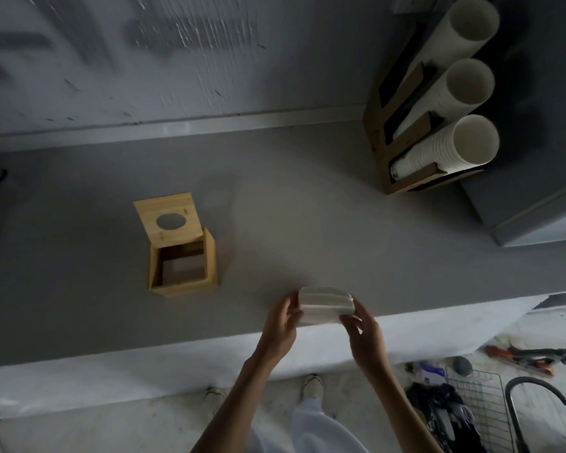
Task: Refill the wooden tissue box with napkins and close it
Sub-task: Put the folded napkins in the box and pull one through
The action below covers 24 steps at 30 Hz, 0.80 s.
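Note:
A wooden tissue box point(209, 256) stands on the grey counter point(307, 223), left of centre. Its hinged lid point(169, 220), with an oval hole, is swung up and back. Inside, a few pale napkins lie at the bottom. Near the counter's front edge, a white stack of folded napkins point(325, 302) is held between both hands. My left hand point(280, 325) grips its left end and my right hand point(366, 335) grips its right end. The stack sits well to the right of the box, apart from it.
A wooden cup dispenser point(406, 125) with three stacks of white paper cups point(471, 142) leans at the back right. A grey cabinet point(536, 207) stands beside it. A dark object pokes in at the left edge. Below the counter lie a wire basket point(481, 407) and tools.

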{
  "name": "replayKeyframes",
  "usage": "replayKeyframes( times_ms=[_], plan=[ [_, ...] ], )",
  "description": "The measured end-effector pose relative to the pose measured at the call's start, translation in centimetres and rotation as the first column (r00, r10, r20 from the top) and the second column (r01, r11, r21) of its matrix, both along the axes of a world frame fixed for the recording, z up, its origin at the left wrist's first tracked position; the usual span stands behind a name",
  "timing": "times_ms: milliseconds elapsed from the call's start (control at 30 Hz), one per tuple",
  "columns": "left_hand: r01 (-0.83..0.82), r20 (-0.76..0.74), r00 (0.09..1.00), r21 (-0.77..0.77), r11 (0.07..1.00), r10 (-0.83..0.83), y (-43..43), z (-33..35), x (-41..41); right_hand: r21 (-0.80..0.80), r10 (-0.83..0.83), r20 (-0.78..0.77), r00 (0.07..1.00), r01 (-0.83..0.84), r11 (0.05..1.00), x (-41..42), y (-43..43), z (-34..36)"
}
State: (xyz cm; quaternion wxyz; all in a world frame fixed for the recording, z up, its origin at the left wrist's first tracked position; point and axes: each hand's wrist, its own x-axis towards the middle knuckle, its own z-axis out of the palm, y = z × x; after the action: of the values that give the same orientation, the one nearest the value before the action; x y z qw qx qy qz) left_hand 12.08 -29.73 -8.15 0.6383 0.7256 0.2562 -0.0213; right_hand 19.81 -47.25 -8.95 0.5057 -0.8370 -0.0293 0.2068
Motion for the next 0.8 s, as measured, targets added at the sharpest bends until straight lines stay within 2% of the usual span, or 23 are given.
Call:
replayKeyframes(
  times_ms=[100,200,333,433,500,567,667,800],
  plan=[
    [0.116,-0.098,0.988,-0.067,0.991,-0.122,1.4,1.7,-1.2,-0.017,0.088,-0.029,0.996,-0.088,0.996,0.3,-1.0,1.5],
    [0.098,-0.14,0.983,-0.134,0.986,-0.117,2.7,3.7,-3.8,0.0,0.178,-0.117,0.977,-0.18,0.984,-0.9,-0.4,3.4],
    [-0.047,-0.159,0.987,-0.134,0.99,0.026,6.1,7.2,-7.9,0.127,0.193,-0.298,0.935,-0.162,0.979,-4.1,4.2,5.4],
    [-0.251,-0.217,0.952,-0.153,0.956,0.215,11.0,10.0,-9.0,0.197,0.256,-0.225,0.94,-0.213,0.957,-4.9,10.3,8.3],
    [-0.303,-0.253,0.928,-0.089,0.949,0.272,15.3,11.2,-8.5,0.216,0.283,-0.131,0.95,-0.251,0.944,-4.7,15.2,10.1],
    [-0.283,-0.262,0.921,0.061,0.957,0.29,20.1,11.5,-7.4,0.154,0.266,-0.046,0.963,-0.256,0.954,-4.5,20.7,11.1],
    [-0.243,-0.308,0.902,0.215,0.946,0.301,24.4,11.4,-4.9,-0.036,0.276,0.028,0.961,-0.275,0.961,-4.1,26.8,11.1],
    [-0.192,-0.412,0.868,0.235,0.953,0.276,26.5,9.1,-3.3,-0.227,0.271,0.004,0.962,-0.264,0.938,-4.1,30.5,10.3]
  ],
)
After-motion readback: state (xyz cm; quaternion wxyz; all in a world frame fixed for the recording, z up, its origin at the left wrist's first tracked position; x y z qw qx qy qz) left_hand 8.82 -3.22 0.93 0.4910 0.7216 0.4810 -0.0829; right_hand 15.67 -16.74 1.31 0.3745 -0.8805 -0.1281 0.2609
